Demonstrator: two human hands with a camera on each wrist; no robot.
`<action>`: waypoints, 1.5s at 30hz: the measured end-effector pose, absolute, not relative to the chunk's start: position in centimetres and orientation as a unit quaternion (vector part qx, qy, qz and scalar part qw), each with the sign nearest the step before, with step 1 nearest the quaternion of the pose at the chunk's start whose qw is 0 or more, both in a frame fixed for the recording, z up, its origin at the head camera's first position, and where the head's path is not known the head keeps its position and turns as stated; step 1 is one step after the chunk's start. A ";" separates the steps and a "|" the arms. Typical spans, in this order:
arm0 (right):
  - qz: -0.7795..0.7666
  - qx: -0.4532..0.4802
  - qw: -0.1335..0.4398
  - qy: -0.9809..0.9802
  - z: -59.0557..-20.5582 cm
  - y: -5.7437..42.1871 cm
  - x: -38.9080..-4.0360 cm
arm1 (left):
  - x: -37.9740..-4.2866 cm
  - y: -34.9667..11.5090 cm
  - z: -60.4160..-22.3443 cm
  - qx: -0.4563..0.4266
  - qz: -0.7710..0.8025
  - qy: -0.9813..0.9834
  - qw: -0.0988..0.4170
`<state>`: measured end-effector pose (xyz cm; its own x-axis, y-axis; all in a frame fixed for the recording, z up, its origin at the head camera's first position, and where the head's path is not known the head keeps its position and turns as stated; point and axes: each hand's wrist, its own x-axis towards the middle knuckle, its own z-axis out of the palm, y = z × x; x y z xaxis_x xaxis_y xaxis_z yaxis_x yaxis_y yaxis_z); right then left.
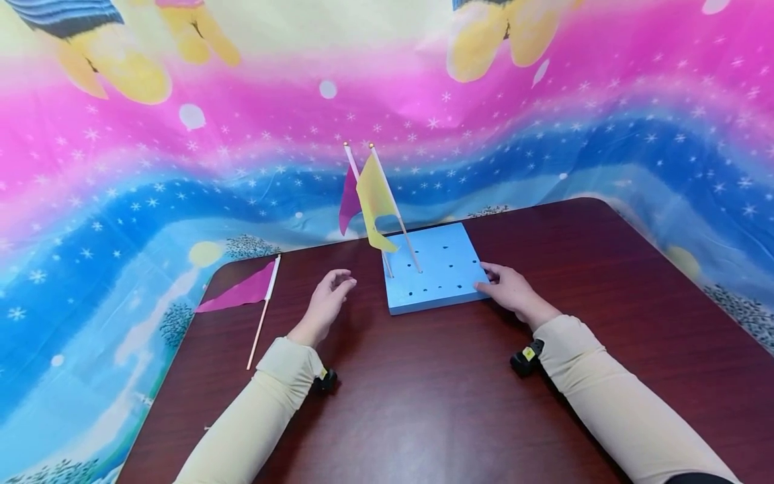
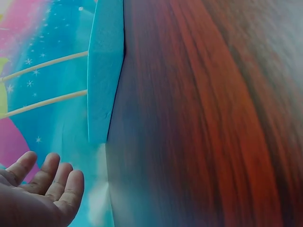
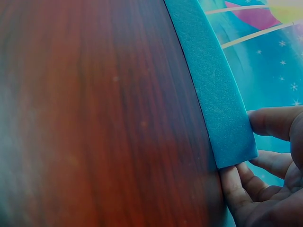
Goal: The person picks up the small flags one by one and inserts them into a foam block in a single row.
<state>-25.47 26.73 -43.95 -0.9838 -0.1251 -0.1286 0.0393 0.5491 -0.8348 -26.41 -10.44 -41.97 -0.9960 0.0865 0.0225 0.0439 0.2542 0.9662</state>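
Observation:
A light-blue foam board [image 1: 432, 269] with several small holes lies on the table. Two small flags stand in it on thin sticks: a yellow flag [image 1: 377, 195], and behind it a magenta flag [image 1: 349, 202]. My right hand [image 1: 512, 290] grips the board's right edge; the right wrist view has the thumb [image 3: 272, 122] on the top face and other fingers against the side. Apart from the board, to its left, my left hand [image 1: 326, 302] hovers with loosely bent fingers and nothing in them. In the left wrist view its fingers [image 2: 45, 175] point up near the board's corner.
Another magenta flag [image 1: 244, 290] lies on its stick at the left of the dark wooden table [image 1: 417, 396], left of my left hand. A colourful printed cloth [image 1: 272, 134] hangs behind the table and along its sides.

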 end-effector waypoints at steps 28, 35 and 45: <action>-0.476 -0.025 0.091 0.874 -43.7 26.8 -25.2 | -24.3 -16.7 -41.3 -0.016 0.550 0.835 0.013; -0.476 -0.023 0.092 0.874 -43.7 26.8 -25.3 | -23.9 -18.4 -41.3 -0.034 0.545 0.838 0.008; -0.473 -0.021 0.095 0.875 -43.6 26.6 -25.2 | -23.2 -20.6 -41.5 -0.058 0.534 0.843 0.006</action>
